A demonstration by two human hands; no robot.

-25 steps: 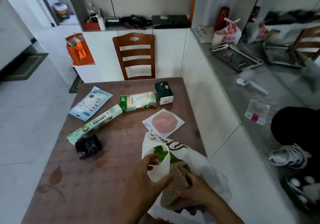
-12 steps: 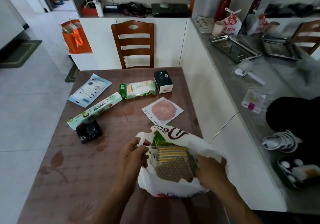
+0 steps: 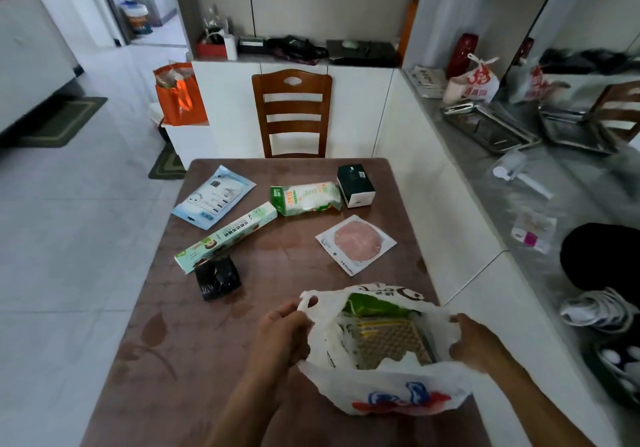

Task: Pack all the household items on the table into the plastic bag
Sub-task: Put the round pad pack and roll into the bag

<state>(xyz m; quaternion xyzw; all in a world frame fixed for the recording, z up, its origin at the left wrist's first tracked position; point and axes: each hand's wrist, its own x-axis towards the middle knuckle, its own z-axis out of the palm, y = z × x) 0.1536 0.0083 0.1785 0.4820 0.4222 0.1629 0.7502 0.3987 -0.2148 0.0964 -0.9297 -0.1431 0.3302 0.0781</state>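
- Left hand [image 3: 282, 334] and right hand [image 3: 476, 341]: fingers clamped on opposite rims of the plastic bag [image 3: 391, 398], spreading its mouth
- Sponge pack [image 3: 389, 342] sits inside (six items wait toward the surface's far edge)

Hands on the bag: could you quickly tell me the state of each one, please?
Left hand: pinches a handle of the plastic bag.
Right hand: grips the bag's opposite edge.
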